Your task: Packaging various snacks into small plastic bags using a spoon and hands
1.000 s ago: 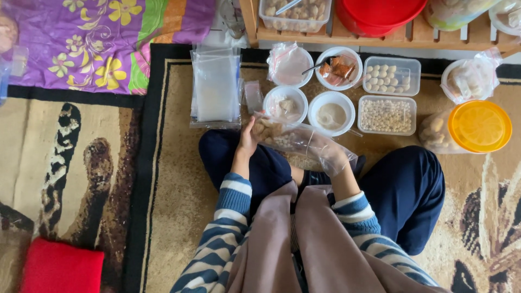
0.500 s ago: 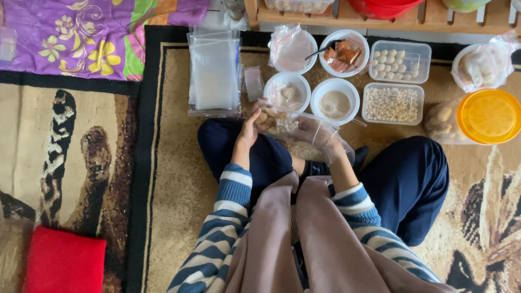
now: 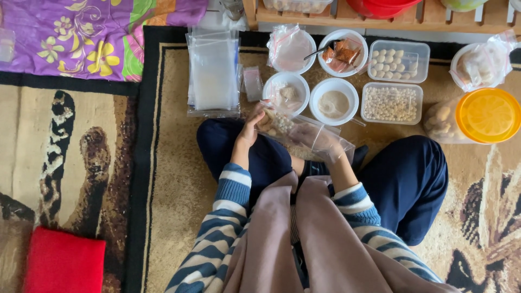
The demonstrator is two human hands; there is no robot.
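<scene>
Clear plastic bag (image 3: 304,134) of pale snack pieces lies slantwise just below the 2 white bowls (image 3: 310,97), left hand (image 3: 251,130) gripping its filled end, right hand (image 3: 325,147) nearer, pushed inside its mouth.

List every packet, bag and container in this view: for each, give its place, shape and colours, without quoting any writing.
Clear plastic bag: held between left hand and right hand, pale snack pieces inside.
Stack of empty clear bags: on carpet, left of the bowls, flat, rectangular.
Two clear rectangular tubs: right of the white bowls, pale round pieces inside.
Jar with orange lid: far right, round.
</scene>
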